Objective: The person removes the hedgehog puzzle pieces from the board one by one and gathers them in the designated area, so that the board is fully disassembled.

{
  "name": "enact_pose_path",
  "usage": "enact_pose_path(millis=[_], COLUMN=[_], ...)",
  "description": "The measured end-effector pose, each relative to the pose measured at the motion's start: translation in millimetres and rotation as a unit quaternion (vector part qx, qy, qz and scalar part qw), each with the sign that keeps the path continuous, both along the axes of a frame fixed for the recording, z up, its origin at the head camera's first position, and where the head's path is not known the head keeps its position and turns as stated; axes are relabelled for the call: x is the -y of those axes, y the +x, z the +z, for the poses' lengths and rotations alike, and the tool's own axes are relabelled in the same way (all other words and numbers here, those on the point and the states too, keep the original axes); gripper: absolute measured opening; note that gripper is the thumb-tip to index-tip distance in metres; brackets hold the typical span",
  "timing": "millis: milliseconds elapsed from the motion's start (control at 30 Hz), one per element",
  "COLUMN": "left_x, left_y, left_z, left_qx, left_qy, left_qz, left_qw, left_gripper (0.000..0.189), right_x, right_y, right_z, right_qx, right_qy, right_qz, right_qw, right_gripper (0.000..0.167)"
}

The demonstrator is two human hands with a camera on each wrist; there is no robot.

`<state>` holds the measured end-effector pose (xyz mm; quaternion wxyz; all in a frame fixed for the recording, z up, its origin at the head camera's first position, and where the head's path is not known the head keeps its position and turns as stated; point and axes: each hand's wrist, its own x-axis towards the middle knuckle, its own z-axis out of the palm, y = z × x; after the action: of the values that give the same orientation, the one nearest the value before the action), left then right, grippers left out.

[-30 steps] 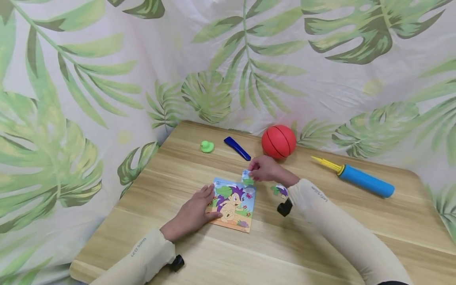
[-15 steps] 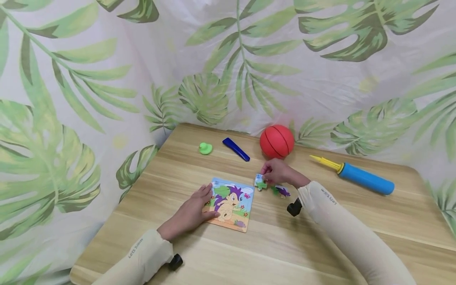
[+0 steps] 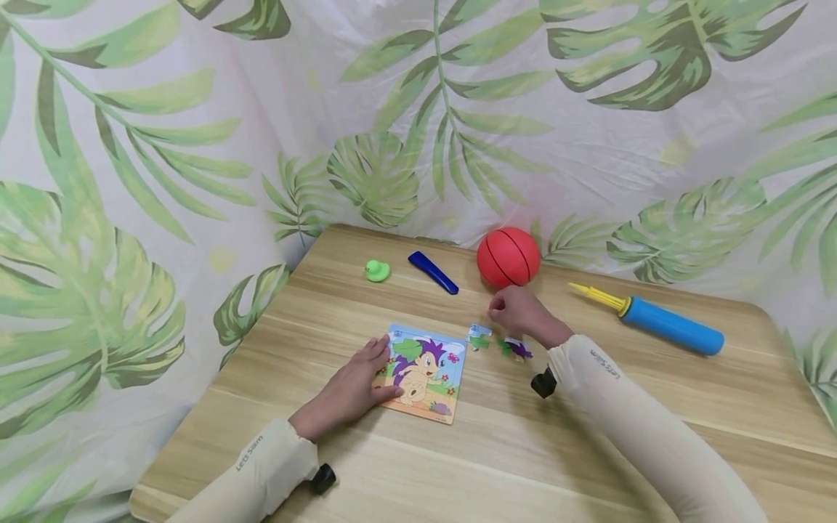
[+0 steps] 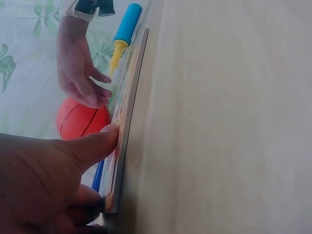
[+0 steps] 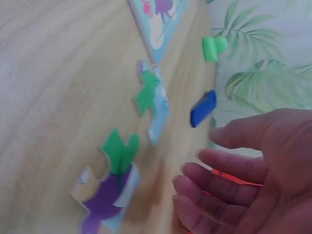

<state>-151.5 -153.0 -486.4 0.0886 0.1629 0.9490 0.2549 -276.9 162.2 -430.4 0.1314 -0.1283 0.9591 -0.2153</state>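
Observation:
A square hedgehog jigsaw puzzle [image 3: 431, 378] lies on the wooden table. My left hand [image 3: 346, 388] rests at its left side, fingers extended along the edge. In the left wrist view that hand's thumb [image 4: 100, 144] presses on the board's top near its edge. Just right of the puzzle lies a blue-and-green jigsaw piece [image 3: 479, 336]. Farther right is a second jigsaw piece [image 3: 516, 349], purple and green. Over the table behind these pieces hovers my right hand [image 3: 523, 312]. Its fingers are loosely bent with nothing between them in the right wrist view [image 5: 229, 180].
Toward the back stand a green toy duck [image 3: 377, 271], a dark blue flat stick-like object [image 3: 433, 272] and a red ball [image 3: 508, 257]. A blue hand pump [image 3: 670, 325] with a yellow nozzle lies at the right. Leaf-patterned cloth [image 3: 418, 109] hangs behind the table.
My right hand carried the blue-and-green jigsaw piece rightward from the puzzle's top corner, let it go on the table and drew back slightly. My left hand stayed on the puzzle.

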Motion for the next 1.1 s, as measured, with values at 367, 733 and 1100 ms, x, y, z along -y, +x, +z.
enact_pose_path(millis=[367, 733, 1100], left_x=[-16.9, -39.9, -39.9], left_y=[-12.9, -7.5, -8.1], left_z=[14.2, 6.0, 2.5], left_qx=[-0.05, 0.017, -0.019], left_qy=[0.002, -0.019, -0.028], left_qz=[-0.008, -0.071, -0.087], left_qw=[0.9987, 0.9972, 0.9956], left_gripper=[0.075, 0.083, 0.081], right_x=[8, 36, 60], right_y=[17.1, 38.8, 61.5], right_z=[14.7, 0.1, -19.4], right_qx=[-0.038, -0.001, -0.037], right_qy=[-0.024, -0.019, 0.045], right_qz=[0.062, 0.145, 0.185], right_qw=[0.9971, 0.9893, 0.981], right_gripper=[0.012, 0.007, 0.006])
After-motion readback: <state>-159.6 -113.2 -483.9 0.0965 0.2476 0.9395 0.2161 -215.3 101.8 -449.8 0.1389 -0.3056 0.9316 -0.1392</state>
